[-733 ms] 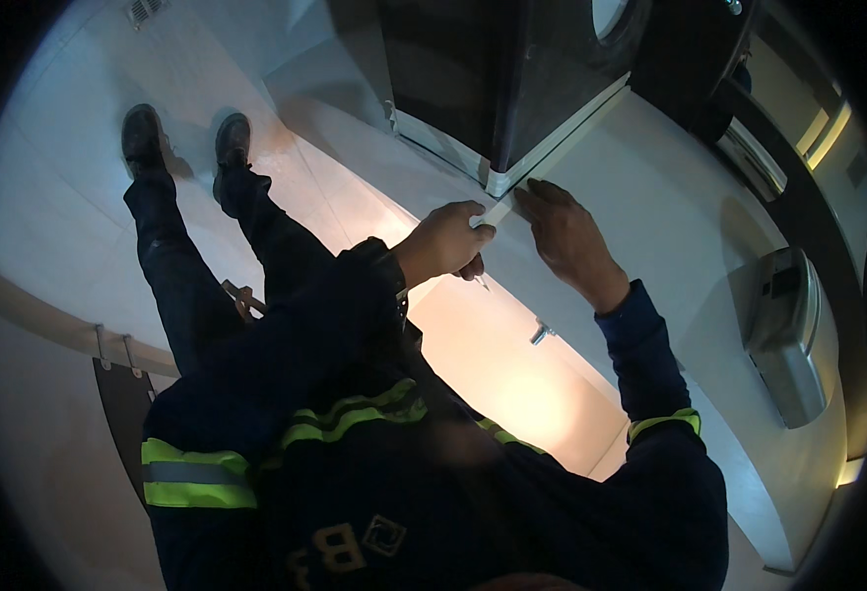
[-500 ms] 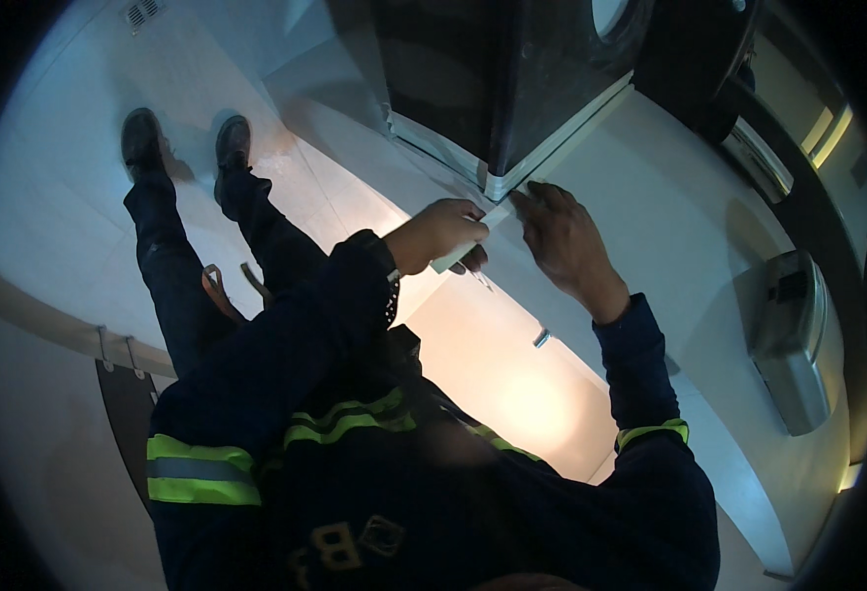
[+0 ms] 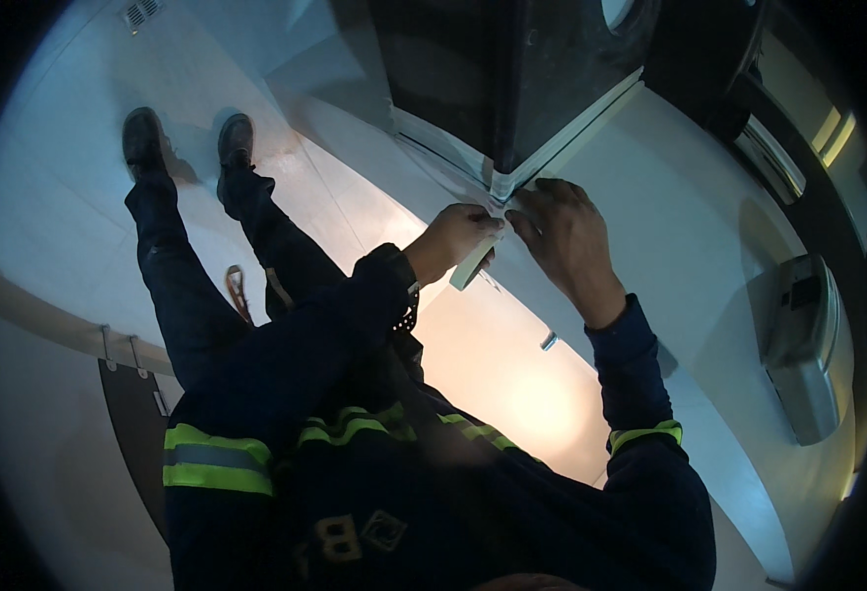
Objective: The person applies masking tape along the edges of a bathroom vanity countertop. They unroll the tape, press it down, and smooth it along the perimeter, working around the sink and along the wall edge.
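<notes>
The dark panel (image 3: 512, 79) with its pale taped edges filled the top of the view, its lower corner pointing down at your hands; its upper part ran out of frame, and its surface was too dark to read. You could not see what the corner was fixed to, because your right hand (image 3: 566, 241) lay flat over it, fingers spread and pressing on the white surface (image 3: 670, 197) just below the tape (image 3: 571, 133). Your left hand (image 3: 453, 236) was closed, thumb and fingers pinching a small pale roll or strip (image 3: 471, 266) that hung just under the corner; its exact shape was hard to tell in the shadow.

Your dark jacket with its yellow reflective bands (image 3: 207, 463) blocked the whole lower middle of the picture. Past it your two legs and shoes (image 3: 148, 138) stood on the pale floor (image 3: 49, 197), with a small reddish thing (image 3: 238, 291) beside your knee that was too small to name. A grey wall-mounted box (image 3: 803, 345) sat well apart to the right, and a small dark fitting (image 3: 548, 341) showed on the lit surface below your right wrist.

Against the view half a second before, your left hand had stayed at the corner, the pale piece now showing more clearly beneath it, while your right hand had kept its place.
</notes>
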The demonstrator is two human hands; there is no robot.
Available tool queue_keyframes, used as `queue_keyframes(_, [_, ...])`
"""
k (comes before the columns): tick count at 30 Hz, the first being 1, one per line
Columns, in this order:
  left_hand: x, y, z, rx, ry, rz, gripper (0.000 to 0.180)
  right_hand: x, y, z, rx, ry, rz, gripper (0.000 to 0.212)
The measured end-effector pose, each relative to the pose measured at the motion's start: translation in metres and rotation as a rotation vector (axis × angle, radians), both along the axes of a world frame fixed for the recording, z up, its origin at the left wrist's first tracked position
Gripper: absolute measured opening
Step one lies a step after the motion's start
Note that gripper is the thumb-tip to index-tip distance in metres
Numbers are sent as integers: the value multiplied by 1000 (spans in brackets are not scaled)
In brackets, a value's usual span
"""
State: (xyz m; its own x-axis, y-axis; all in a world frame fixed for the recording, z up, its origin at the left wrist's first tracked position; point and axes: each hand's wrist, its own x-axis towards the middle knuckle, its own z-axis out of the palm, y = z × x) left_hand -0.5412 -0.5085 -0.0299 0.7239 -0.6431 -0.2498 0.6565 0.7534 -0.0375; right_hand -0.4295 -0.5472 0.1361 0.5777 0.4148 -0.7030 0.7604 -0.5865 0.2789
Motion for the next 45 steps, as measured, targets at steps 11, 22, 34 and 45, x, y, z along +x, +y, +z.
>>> queue_keyframes(11, [-7,-7,-21,604,-746,476,25,-9,5,-10,41,-54,32,21])
queue_keyframes(22, [-49,-119,-8,373,-1007,19,31,-11,-26,-26,11,-193,242,17])
queue_keyframes(34, [-39,167,166,811,-471,147,45,-13,4,89,733,16,-294,33])
queue_keyframes(45, [-11,224,260,1138,-620,478,54,-59,88,149,1468,329,-868,26])
